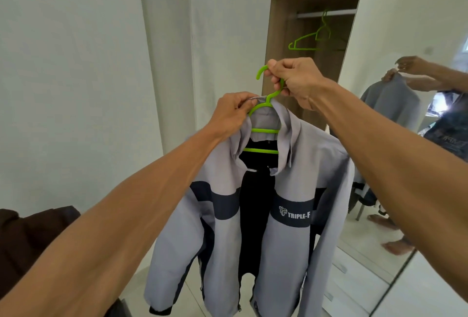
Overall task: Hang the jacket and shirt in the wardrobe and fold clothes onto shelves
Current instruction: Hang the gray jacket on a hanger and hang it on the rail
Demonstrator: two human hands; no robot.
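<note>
Right hand (293,81): fingers curled round the neck of the hanger (264,131), holding it up.
Left hand (233,112): pinches the jacket (286,185) collar at the hanger's shoulder.
Jacket: on the hanger, in the air before the open wardrobe (278,25).
Done: jacket dressed on its hanger.
Left: likely hooking it on the rail (326,14), then the shirt and folding.
Count: two hangers, one held, one spare (304,38) on the rail; one jacket; one brown heap (33,235) lower left.
</note>
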